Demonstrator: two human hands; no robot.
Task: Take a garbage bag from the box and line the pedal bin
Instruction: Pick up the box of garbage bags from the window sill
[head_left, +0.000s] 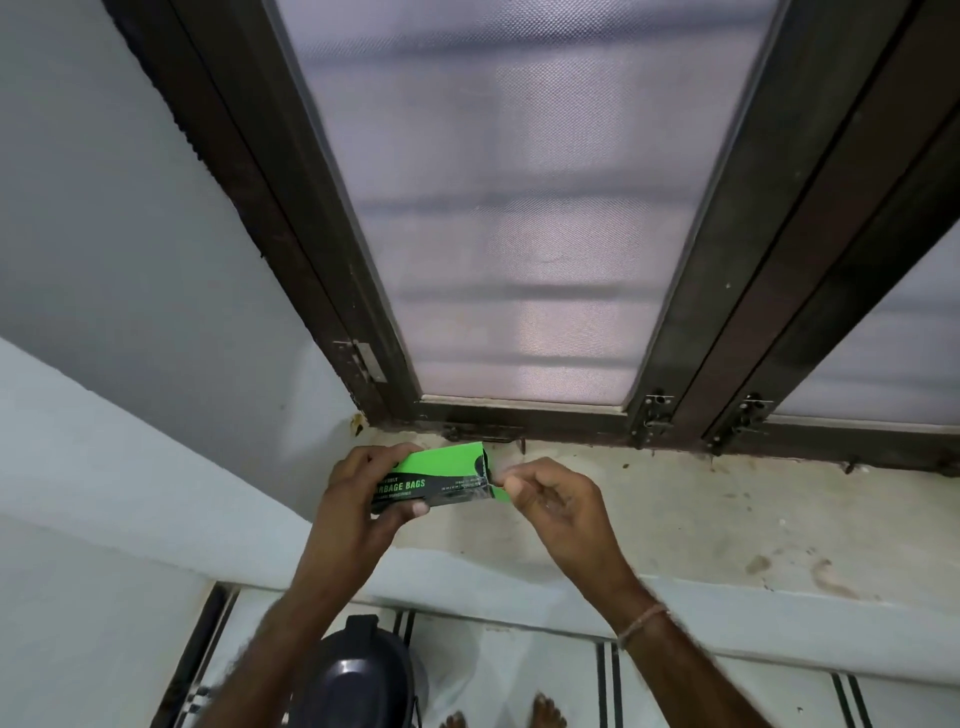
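Note:
A green and black garbage bag box (441, 480) is held above a stone window ledge. My left hand (358, 493) grips its left end, fingers over the top and thumb underneath. My right hand (545, 499) pinches the small green end flap at the box's right end, which stands open and dark inside. No bag shows outside the box. Down on the floor, between my forearms, stands the black pedal bin (358, 675) with its lid closed.
The pale stained ledge (727, 525) runs right under a dark-framed window with a mesh screen (519, 234). A grey wall (130, 234) closes the left side. White floor tiles with black stripes (608, 680) lie below; toes of bare feet show at the bottom edge.

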